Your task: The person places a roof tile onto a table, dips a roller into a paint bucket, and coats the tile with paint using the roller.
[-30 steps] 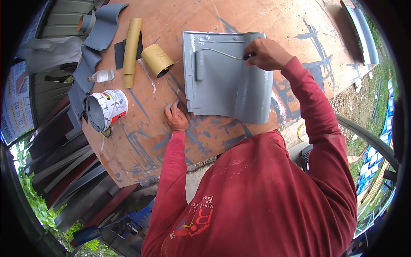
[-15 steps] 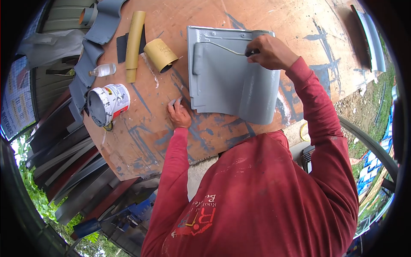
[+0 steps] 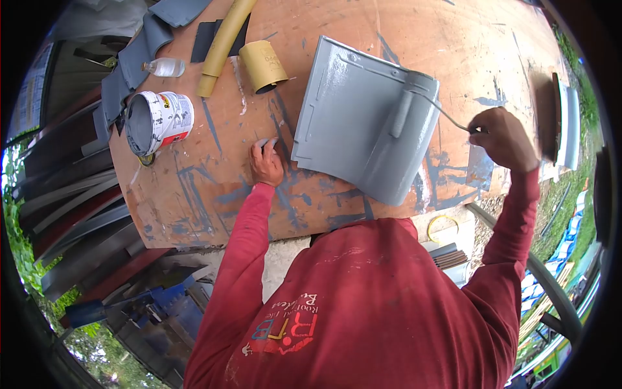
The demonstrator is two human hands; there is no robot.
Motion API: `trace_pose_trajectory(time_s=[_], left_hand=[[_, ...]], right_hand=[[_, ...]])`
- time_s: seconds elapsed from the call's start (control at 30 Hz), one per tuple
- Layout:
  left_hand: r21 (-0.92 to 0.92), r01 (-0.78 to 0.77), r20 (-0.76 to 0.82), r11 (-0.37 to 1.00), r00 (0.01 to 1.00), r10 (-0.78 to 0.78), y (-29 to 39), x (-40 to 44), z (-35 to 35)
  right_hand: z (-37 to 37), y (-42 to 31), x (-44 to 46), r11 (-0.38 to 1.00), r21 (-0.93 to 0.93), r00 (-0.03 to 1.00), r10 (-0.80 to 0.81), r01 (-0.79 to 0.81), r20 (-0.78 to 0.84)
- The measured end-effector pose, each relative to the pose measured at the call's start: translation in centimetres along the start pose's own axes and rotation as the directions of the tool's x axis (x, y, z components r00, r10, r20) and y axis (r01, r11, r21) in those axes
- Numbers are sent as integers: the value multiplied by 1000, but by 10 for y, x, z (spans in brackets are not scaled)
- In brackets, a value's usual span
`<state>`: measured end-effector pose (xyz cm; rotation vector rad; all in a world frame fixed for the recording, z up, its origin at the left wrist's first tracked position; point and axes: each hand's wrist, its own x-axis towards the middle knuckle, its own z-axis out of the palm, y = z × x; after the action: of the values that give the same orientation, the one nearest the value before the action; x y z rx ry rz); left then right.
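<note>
Bright daylight, glossy glare on the grey tile (image 3: 356,113), strong fisheye distortion and black corners

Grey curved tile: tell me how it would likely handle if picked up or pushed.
The grey curved tile would probably be slippery, as its coated face shines as if wet. It seems stiff, with crisp ridges and no visible sag. Pushed, it would more likely slide than roll or tip, since it lies broad and low on the table.
</note>
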<state>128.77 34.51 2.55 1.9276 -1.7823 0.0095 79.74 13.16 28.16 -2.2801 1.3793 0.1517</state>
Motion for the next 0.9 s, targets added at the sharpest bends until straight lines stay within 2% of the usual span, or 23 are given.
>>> trace_pose_trajectory(time_s=[0.1,0.17,0.23,0.27,0.37,0.43,0.5,0.53,0.67,0.7,0.9], left_hand=[[-29,25,-27,999,999,-25,3,0,0],[-57,57,-38,997,998,-59,3,1,-1],[-86,12,-51,996,999,-16,2,0,0],[-91,28,-64,995,997,-34,0,-2,-1],[-113,30,-36,993,999,-35,-4,-4,0],[-115,40,-24,993,999,-43,-2,-4,-2],[-141,55,-29,988,998,-60,-4,-4,-2],[-126,48,-29,991,998,-52,-4,-4,-3],[-117,50,0,992,999,-50,-8,-5,-5],[-108,38,5,993,999,-37,-8,-5,-5],[-146,33,-20,989,999,-36,-10,-6,-2]], right_hand=[[45,16,55,985,151,995,-91,84,40],[59,-3,84,974,164,988,-151,153,-29],[65,-28,109,971,191,989,-139,147,-54],[67,-38,116,952,233,977,-175,199,-118],[54,-50,123,949,246,978,-174,197,-114],[50,-40,118,958,179,972,-208,224,-105],[37,-30,104,990,81,992,-121,118,29],[33,-13,98,988,6,987,-156,156,43],[-9,9,55,990,-90,985,-92,106,149],[-26,-6,46,997,-75,981,34,-19,192],[-56,-13,36,977,-208,988,69,-39,139]])
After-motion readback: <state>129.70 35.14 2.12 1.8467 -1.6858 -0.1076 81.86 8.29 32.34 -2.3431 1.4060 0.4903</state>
